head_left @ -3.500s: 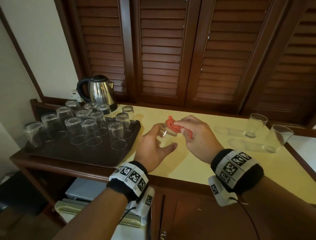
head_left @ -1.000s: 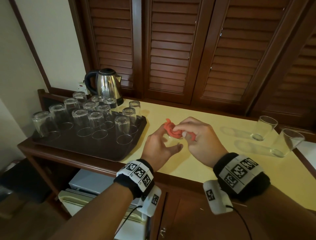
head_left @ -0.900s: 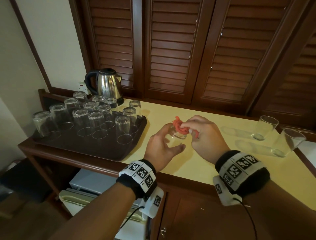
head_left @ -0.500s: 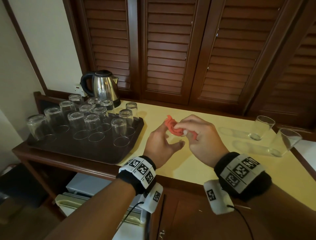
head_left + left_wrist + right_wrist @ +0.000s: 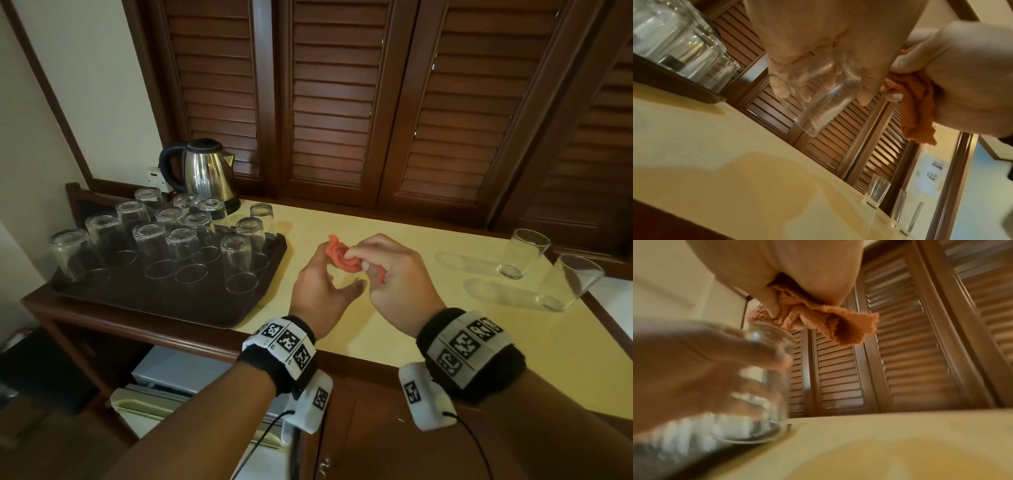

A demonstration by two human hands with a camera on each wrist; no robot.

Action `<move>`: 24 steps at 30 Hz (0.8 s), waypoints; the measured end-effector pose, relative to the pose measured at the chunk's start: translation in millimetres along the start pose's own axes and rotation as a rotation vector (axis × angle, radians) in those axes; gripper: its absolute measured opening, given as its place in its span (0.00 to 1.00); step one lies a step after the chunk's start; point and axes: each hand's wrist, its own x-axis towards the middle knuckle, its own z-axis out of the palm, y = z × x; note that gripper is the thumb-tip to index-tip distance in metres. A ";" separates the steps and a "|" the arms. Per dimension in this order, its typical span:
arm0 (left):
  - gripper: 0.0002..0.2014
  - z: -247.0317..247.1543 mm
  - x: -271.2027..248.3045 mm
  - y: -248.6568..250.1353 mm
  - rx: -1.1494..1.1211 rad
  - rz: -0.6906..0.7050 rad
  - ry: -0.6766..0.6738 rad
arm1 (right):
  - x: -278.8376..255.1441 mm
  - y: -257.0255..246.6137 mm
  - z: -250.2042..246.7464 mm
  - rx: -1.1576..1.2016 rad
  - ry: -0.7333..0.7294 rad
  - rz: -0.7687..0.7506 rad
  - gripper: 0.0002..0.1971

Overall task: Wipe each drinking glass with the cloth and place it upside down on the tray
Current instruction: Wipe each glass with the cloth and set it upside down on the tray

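My left hand (image 5: 329, 277) grips a clear drinking glass (image 5: 818, 100) above the yellow counter; in the head view the hands hide most of the glass. My right hand (image 5: 359, 257) pinches a crumpled orange cloth (image 5: 342, 257) against the glass's mouth. The right wrist view shows the cloth (image 5: 818, 318) bunched at the rim of the glass (image 5: 764, 386). Several glasses stand upside down on the dark brown tray (image 5: 191, 301) at the left. Two upright glasses (image 5: 524, 253) (image 5: 568, 281) stand at the far right.
A steel kettle (image 5: 205, 171) stands behind the tray against the wall. Dark louvred wooden doors run along the back of the counter. One inverted glass (image 5: 262, 216) stands just off the tray's far right corner. Bare yellow counter lies between my hands and the two upright glasses.
My right hand has kept working the cloth around the glass's mouth with small movements, lifting and pressing back. My left hand still holds the glass in about the same place.
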 end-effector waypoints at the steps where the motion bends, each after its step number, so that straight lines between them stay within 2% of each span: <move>1: 0.32 -3.3 0.0 -1.0 -0.048 -0.035 0.015 | -1.6 0.1 -2.5 0.049 0.006 0.005 0.19; 3: 0.30 -14.4 0.3 2.5 -0.269 -0.156 0.079 | -3.2 3.1 -10.6 0.117 0.049 0.072 0.17; 5: 0.21 -26.0 1.7 11.1 -0.601 -0.406 0.151 | -3.7 4.6 -14.2 0.166 0.067 0.160 0.15; 6: 0.21 -31.1 3.4 11.5 -0.761 -0.513 0.186 | -5.5 2.7 -13.3 0.203 0.057 0.180 0.15; 8: 0.28 -37.5 7.9 7.0 -0.996 -0.622 0.233 | -12.8 -5.9 -8.5 0.292 0.026 0.165 0.15; 10: 0.35 -39.3 8.6 4.7 -1.123 -0.654 0.262 | -19.7 -14.8 -2.8 0.326 0.010 0.123 0.15; 14: 0.37 -32.3 -0.1 9.0 -1.170 -0.633 0.219 | -18.3 -18.4 16.3 0.179 0.072 0.081 0.10; 16: 0.33 -27.0 -5.4 12.2 -1.158 -0.617 0.232 | -18.4 -16.6 25.0 0.092 0.126 0.122 0.10; 17: 0.29 -25.8 -6.7 12.9 -1.156 -0.618 0.240 | -20.9 -16.0 26.6 0.106 0.100 0.133 0.12; 20: 0.22 -33.6 -8.2 14.1 -1.090 -0.636 0.277 | -35.3 -12.4 24.8 0.188 -0.200 0.023 0.23; 22: 0.25 -36.6 -12.4 21.9 -1.047 -0.653 0.241 | -40.7 -5.1 20.5 0.001 -0.378 -0.094 0.33; 24: 0.25 -34.0 -19.0 29.4 -0.972 -0.650 0.187 | -37.1 0.6 21.6 -0.247 -0.481 -0.167 0.40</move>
